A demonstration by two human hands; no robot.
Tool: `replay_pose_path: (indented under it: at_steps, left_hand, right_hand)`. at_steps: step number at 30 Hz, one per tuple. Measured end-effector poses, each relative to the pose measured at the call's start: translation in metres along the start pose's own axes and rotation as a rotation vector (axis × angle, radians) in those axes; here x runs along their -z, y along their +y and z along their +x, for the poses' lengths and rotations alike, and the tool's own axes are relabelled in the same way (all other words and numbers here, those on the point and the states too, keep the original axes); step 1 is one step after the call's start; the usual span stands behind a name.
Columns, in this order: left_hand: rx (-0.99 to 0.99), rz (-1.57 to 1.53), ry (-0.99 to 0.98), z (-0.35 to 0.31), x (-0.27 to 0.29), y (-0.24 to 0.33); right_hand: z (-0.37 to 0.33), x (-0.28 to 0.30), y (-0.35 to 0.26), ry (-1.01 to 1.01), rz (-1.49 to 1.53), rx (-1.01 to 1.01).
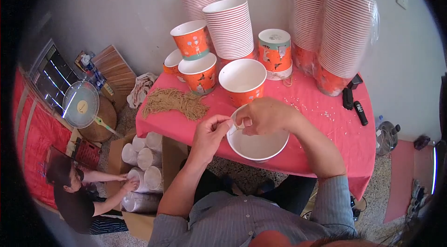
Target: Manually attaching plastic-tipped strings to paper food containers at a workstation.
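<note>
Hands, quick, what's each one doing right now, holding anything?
Left hand: fingers pinched at the rim of the white paper bucket.
Right hand: curled closed over the same rim; what it pinches cannot be told.

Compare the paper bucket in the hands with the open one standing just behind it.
The held bucket hangs over the table edge, gripped at its rim by the left hand and right hand; the standing bucket rests untouched. The held one shows only its white inside; the other shows an orange wall. Both are open.

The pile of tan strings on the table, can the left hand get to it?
Probably yes. The pile of tan strings lies just beyond the left hand on the red tablecloth, with nothing between them.
</note>
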State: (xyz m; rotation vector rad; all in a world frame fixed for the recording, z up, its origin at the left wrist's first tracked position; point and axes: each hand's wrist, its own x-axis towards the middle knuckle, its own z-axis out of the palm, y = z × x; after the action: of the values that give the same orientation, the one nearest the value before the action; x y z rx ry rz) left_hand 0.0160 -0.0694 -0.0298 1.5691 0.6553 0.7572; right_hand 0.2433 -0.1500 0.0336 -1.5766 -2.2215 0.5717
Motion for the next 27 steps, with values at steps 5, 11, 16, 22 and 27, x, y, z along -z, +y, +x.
replay_pose_path:
  at_steps: [5,11,16,22,27]
  left_hand:
    - [-0.018,0.031,0.0,0.0,0.001,-0.004]
    - [-0.03,0.072,0.029,-0.001,-0.005,-0.001]
    - [-0.053,0.107,0.04,-0.003,-0.001,0.002]
    - [-0.054,0.077,0.046,-0.004,-0.002,0.006]
    - [-0.061,0.046,0.067,-0.003,-0.003,0.007]
  right_hand:
    - [0.003,0.0,0.001,-0.032,0.017,-0.018]
    - [0.009,-0.006,0.01,-0.009,0.043,0.073]
    - [0.009,-0.006,0.013,-0.003,0.023,0.01]
    - [0.01,-0.006,0.011,-0.054,0.022,-0.004]
    - [0.009,-0.004,0.009,-0.088,0.019,-0.023]
